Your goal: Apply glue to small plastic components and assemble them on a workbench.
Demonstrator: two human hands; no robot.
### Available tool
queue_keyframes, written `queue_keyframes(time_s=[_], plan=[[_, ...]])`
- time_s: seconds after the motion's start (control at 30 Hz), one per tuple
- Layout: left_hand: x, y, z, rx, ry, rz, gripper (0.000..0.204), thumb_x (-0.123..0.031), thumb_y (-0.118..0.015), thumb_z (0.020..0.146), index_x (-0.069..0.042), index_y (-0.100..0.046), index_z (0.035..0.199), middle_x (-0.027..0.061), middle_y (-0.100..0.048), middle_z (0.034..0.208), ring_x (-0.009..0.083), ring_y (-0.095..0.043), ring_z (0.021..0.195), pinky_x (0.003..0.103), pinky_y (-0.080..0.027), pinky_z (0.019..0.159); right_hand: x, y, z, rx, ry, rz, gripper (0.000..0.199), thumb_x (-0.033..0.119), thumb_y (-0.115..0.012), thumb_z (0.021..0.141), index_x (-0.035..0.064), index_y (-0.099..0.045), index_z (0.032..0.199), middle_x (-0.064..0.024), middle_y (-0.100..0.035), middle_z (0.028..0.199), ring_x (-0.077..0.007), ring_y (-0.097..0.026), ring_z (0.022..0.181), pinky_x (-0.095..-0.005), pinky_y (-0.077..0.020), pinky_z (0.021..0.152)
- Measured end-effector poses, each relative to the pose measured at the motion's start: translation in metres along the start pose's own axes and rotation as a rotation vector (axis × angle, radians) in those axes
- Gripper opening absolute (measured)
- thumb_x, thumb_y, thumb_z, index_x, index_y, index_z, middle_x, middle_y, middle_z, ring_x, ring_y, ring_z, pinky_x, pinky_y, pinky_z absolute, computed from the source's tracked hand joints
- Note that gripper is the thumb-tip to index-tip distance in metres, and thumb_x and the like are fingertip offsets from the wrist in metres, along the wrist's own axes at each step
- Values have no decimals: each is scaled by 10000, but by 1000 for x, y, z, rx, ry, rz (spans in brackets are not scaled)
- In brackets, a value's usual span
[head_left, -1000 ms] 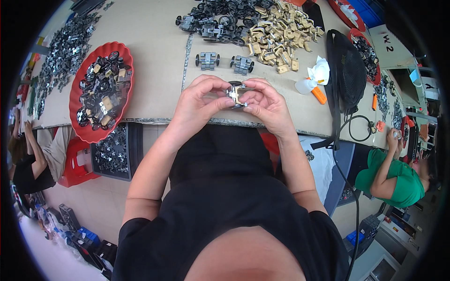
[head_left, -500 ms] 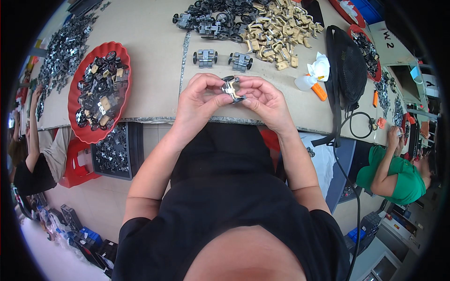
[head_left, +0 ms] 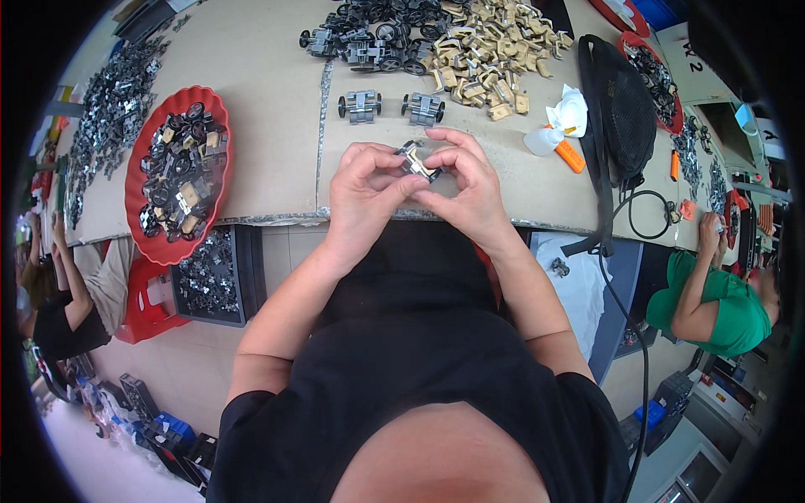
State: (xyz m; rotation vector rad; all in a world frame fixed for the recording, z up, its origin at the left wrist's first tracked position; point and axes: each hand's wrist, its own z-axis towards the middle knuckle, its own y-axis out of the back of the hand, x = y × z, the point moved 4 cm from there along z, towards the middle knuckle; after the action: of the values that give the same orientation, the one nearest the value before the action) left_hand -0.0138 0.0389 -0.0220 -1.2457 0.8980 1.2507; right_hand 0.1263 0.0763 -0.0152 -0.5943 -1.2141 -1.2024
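Between my two hands, near the table's front edge, is a small wheeled toy chassis (head_left: pixel 416 159) in dark grey with a tan piece in it. My left hand (head_left: pixel 367 191) pinches its left side between thumb and fingers. From the other side my right hand (head_left: pixel 471 186) grips it, thumb below and index finger raised apart. The fingers partly cover it. Just beyond lie two grey wheeled chassis, a left one (head_left: pixel 360 106) and a right one (head_left: pixel 423 109). Farther back, a pile of dark wheeled chassis (head_left: pixel 377 42) meets a heap of tan plastic pieces (head_left: pixel 495 63).
A scalloped red bowl (head_left: pixel 134 197) of mixed parts stands at the left, before a spread of small grey parts (head_left: pixel 113 117). At the right lie a white bottle with an orange part (head_left: pixel 570 155) and a black bag (head_left: pixel 625 117) with a cord. Co-workers sit on both sides.
The chassis has turned in my fingers and is tilted differently. My right hand has shifted slightly left, with its index finger lifted away. The whole view has moved a little.
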Motion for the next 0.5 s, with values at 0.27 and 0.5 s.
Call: queue_keyframes(time_s=[0.27, 0.5], plan=[[0, 1, -2, 66, 0, 197, 261, 61, -640, 761, 23, -516, 988, 121, -458, 1097, 175, -625, 851, 250, -551, 707, -7, 5, 0, -32, -32, 85, 274, 5, -720, 611, 24, -555, 828, -126, -518, 1095, -226, -549, 1004, -310, -481, 798], [-26, 16, 19, 289, -68, 493, 471, 29, -698, 690, -22, -505, 1117, 97, -529, 1084, 121, -587, 756, 224, -513, 615, 1, 7, 8, 211, 23, 50, 261, 39, -716, 617, 36, -562, 827, -94, -520, 1062, -196, -551, 949, -290, -462, 790]])
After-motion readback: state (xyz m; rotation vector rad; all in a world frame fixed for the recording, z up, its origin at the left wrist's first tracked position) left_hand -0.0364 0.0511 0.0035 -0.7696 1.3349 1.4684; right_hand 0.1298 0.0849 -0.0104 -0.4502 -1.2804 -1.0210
